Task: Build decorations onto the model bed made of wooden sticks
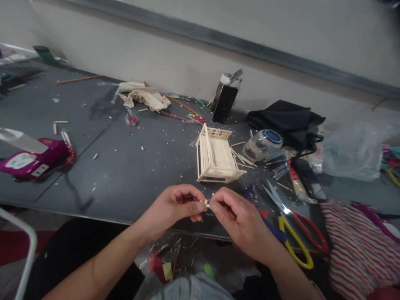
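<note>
Near the table's front edge, my left hand (184, 204) pinches a small pale wooden piece (206, 203) between thumb and fingers. My right hand (233, 210) meets it from the right, its fingertips closed on the other end of the same piece. Fine detail of the piece is too small to make out. Just beyond both hands stands a small frame of thin wooden sticks (218, 154), with slats laid side by side. Loose sticks (245, 159) lie to its right, beside a clear jar with a blue lid (262, 145).
Scissors with red and yellow handles (289, 212) lie right of my right hand, by a striped cloth (359, 246). A black box (224, 103) and black bag (284, 116) stand behind. Crumpled brown paper (145, 98) is back left; a purple device (37, 160) is far left.
</note>
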Motion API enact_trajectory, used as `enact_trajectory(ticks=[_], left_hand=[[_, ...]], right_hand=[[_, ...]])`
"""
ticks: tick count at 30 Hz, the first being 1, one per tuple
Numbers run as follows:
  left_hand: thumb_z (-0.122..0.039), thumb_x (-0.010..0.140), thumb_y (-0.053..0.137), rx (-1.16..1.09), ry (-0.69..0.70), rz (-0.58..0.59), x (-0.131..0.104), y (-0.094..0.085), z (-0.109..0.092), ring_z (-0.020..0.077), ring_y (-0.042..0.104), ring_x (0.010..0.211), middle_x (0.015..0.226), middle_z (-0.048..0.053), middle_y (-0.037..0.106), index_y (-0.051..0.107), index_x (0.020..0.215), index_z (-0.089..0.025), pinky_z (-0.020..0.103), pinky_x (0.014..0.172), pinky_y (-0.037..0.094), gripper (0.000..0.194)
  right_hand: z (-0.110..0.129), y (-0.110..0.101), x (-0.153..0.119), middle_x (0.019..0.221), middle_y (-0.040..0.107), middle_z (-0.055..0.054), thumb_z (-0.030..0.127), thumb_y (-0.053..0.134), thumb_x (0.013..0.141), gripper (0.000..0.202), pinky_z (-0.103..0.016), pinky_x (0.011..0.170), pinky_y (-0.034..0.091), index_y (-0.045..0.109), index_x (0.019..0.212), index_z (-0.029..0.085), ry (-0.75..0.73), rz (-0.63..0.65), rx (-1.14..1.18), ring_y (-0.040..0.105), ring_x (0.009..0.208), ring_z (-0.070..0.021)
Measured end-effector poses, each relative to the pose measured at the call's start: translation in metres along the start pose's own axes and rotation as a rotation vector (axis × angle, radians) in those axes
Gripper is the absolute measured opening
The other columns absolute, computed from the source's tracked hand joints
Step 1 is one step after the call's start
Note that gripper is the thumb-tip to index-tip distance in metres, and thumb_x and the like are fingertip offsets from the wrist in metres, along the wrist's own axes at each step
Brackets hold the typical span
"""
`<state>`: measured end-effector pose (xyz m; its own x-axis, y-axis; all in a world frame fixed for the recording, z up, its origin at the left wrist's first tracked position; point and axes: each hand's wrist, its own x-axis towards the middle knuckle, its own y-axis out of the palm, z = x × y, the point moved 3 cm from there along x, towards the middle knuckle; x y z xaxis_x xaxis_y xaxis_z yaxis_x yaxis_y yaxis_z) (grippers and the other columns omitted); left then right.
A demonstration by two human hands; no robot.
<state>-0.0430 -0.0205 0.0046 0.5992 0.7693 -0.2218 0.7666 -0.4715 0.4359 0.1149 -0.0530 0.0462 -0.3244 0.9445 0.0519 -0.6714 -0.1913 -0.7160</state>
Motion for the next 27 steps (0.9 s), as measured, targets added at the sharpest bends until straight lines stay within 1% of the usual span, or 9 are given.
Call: enact_trajectory(ticks=[8, 19, 27], left_hand=[[-0.024, 0.076, 0.072, 0.030, -0.004, 0.005, 0.0002, -0.0018, 0.0013, 0.0078, 0.056, 0.060, 0.065, -0.001, 0.063, 0.068, 0.081, -0.014, 0.020, 0.063, 0.045, 0.013], [-0.025, 0.074, 0.073, 0.074, 0.013, -0.030, 0.0005, -0.0025, 0.0017, 0.0083, 0.056, 0.060, 0.066, -0.001, 0.063, 0.069, 0.079, -0.015, 0.021, 0.062, 0.045, 0.012], [-0.024, 0.074, 0.073, 0.087, 0.017, -0.038, 0.0014, -0.0033, 0.0032, 0.0079, 0.056, 0.060, 0.065, -0.001, 0.063, 0.070, 0.079, -0.015, 0.020, 0.062, 0.044, 0.011]], right_hand=[[0.0001, 0.0010, -0.0021, 0.080, 0.054, 0.001, 0.024, 0.042, 0.096, 0.016, -0.026, 0.067, 0.039, 0.051, 0.083, 0.021, 0.019, 0.014, 0.002, 0.051, 0.073, -0.0127], [-0.0001, 0.0027, -0.0038, 0.079, 0.056, 0.000, 0.023, 0.043, 0.095, 0.015, -0.027, 0.066, 0.040, 0.051, 0.082, 0.020, 0.019, -0.014, -0.036, 0.052, 0.073, -0.0135], [-0.0019, 0.0036, -0.0018, 0.080, 0.056, -0.001, 0.024, 0.042, 0.096, 0.016, -0.028, 0.067, 0.039, 0.050, 0.082, 0.020, 0.036, -0.005, -0.036, 0.052, 0.074, -0.0144]])
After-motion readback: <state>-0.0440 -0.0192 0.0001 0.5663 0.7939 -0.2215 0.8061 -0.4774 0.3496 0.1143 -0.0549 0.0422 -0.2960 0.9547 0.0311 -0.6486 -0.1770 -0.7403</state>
